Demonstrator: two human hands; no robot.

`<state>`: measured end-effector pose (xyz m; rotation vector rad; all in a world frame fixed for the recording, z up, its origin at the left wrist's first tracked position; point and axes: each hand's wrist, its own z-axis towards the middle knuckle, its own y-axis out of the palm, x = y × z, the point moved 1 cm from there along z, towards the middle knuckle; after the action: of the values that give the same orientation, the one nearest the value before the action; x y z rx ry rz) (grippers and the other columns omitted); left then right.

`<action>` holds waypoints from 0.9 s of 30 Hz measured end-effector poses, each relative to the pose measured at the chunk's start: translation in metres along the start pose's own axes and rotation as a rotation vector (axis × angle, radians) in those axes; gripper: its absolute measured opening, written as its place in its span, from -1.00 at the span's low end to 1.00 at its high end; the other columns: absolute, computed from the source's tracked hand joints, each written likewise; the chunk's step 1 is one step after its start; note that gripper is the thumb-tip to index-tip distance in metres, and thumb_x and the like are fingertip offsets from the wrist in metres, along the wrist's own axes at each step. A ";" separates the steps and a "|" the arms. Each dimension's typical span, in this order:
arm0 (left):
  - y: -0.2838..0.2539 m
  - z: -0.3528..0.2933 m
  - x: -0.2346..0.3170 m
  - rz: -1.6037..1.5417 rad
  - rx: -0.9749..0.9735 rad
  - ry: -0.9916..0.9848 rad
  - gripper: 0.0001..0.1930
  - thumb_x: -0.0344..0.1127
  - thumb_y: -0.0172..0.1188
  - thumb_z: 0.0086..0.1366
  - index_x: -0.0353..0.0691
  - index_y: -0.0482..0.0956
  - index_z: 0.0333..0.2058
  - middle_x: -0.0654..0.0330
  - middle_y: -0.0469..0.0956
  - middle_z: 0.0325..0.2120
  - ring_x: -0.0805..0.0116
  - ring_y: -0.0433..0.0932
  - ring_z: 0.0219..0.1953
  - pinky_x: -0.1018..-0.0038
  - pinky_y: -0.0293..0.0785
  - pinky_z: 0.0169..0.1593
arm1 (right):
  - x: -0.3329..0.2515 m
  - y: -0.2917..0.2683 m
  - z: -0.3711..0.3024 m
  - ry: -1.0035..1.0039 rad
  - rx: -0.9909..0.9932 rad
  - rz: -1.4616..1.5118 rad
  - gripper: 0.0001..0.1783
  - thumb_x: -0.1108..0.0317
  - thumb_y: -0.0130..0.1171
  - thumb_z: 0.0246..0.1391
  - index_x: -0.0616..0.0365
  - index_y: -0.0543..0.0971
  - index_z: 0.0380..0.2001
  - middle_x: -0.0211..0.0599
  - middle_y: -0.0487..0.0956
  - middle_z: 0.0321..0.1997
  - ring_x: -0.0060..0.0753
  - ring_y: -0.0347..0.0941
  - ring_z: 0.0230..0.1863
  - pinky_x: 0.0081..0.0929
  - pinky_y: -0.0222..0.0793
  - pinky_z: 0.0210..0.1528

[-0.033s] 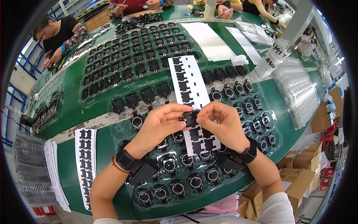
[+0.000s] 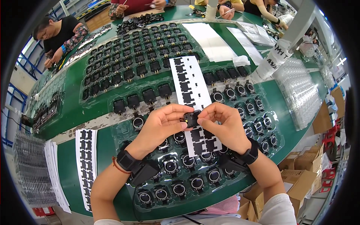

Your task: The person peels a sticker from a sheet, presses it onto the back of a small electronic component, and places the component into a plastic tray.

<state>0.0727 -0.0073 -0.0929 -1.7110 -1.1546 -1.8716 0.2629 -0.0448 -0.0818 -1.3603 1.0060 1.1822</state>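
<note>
Between both hands is a small black square plastic housing with gold contacts (image 2: 191, 119). My left hand (image 2: 165, 122) pinches its left side between thumb and fingers. Thumb and forefinger of my right hand (image 2: 221, 120) grip its right edge. Beneath the hands lies a white sheet of black die-cut stickers (image 2: 185, 84), several of its places bare. That sheet rests across a clear plastic tray (image 2: 155, 202) that holds rows of round-faced black watch-like modules (image 2: 197, 183) and, at its far side, black square housings (image 2: 149, 95). My fingertips partly cover the housing.
Another tray of black housings (image 2: 141, 70) lies beyond. At left are a second sticker sheet (image 2: 86, 165) and stacked clear trays (image 2: 32, 168). White paper (image 2: 210, 41), a wrapped post (image 2: 275, 56) and bubble-textured trays (image 2: 298, 93) stand right. Cardboard boxes (image 2: 300, 183) sit lower right. Co-workers sit across the table.
</note>
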 end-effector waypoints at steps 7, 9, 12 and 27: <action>-0.003 0.001 -0.004 0.001 0.115 0.040 -0.73 -0.57 0.08 0.15 -0.34 0.36 -0.14 0.11 0.48 -0.19 0.45 0.50 -0.21 0.49 0.50 -0.18 | -0.004 0.003 -0.004 -0.094 0.004 -0.076 -0.74 0.55 0.11 0.01 0.29 0.51 -0.17 -0.27 0.60 -0.33 -0.61 0.52 -0.37 -0.73 0.40 -0.35; -0.006 0.001 -0.008 0.019 0.176 0.065 -0.77 -0.58 0.11 0.13 -0.32 0.37 -0.21 0.12 0.49 -0.24 0.48 0.50 -0.25 0.54 0.50 -0.24 | -0.008 0.007 -0.006 -0.105 0.001 -0.046 -0.73 0.55 0.07 0.04 0.27 0.50 -0.14 -0.25 0.60 -0.31 -0.59 0.52 -0.34 -0.71 0.41 -0.33; -0.008 0.001 -0.010 0.066 0.230 0.086 -0.79 -0.61 0.14 0.08 -0.28 0.34 -0.32 0.16 0.48 -0.30 0.52 0.48 -0.30 0.60 0.46 -0.33 | -0.009 0.006 -0.005 -0.127 0.044 -0.027 -0.71 0.55 -0.01 0.09 0.24 0.47 -0.09 -0.21 0.59 -0.27 -0.56 0.53 -0.29 -0.67 0.41 -0.28; -0.044 -0.032 0.079 1.303 0.403 0.088 -0.82 -0.57 0.09 -0.06 -0.36 0.42 -0.39 0.14 0.48 -0.60 0.40 0.51 -0.54 0.52 0.37 -0.45 | 0.003 -0.005 0.000 -0.310 0.169 -0.781 -0.40 0.57 0.27 -0.31 0.17 0.35 -0.07 -0.15 0.34 -0.08 -0.16 0.34 -0.14 -0.37 0.31 -0.07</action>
<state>0.0032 0.0153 -0.0302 -1.4787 -0.1545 -0.8022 0.2685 -0.0443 -0.0843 -1.2120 0.2820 0.6609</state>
